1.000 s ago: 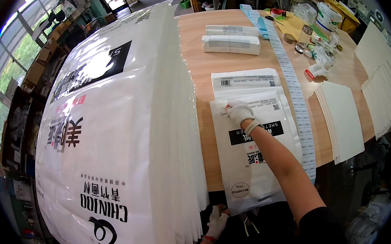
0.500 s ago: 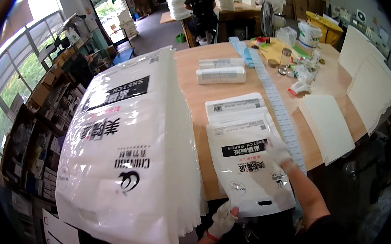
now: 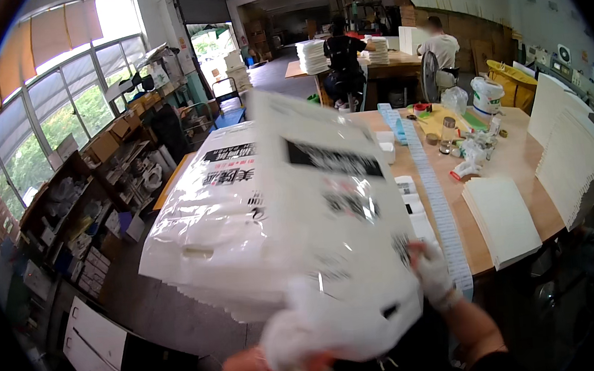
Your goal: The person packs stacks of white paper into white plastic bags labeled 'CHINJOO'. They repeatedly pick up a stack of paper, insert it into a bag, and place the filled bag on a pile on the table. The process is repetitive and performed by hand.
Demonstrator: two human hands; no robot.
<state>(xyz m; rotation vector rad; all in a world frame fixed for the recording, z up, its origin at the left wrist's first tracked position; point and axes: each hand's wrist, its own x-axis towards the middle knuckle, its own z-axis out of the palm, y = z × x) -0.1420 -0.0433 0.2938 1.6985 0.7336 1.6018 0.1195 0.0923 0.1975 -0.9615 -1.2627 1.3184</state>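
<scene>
A white printed plastic bag (image 3: 342, 231) with a cut-out handle is raised in front of me, tilted and partly blurred. Its lower left edge is in my left hand (image 3: 292, 346), gloved in white and smeared by motion. On the opposite edge, my right hand (image 3: 433, 272), also gloved with fingertips showing, is closed on the bag. Behind it, to the left, lies a thick stack of larger white printed bags (image 3: 202, 221), partly hidden by the raised one. Another small printed bag (image 3: 417, 211) shows on the table beside its right edge.
A long pale-blue label strip (image 3: 429, 182) runs along the wooden table (image 3: 457, 222). White sheets (image 3: 502, 218) lie to the right, near crumpled plastic (image 3: 472, 154), a glass jar (image 3: 446, 135) and a white bucket (image 3: 487, 95). Two people work at a far table; shelves (image 3: 69, 210) line the left.
The small printed bag has come up off the table and swung left over the big stack, now held by both hands. My view has tilted up and turned left.
</scene>
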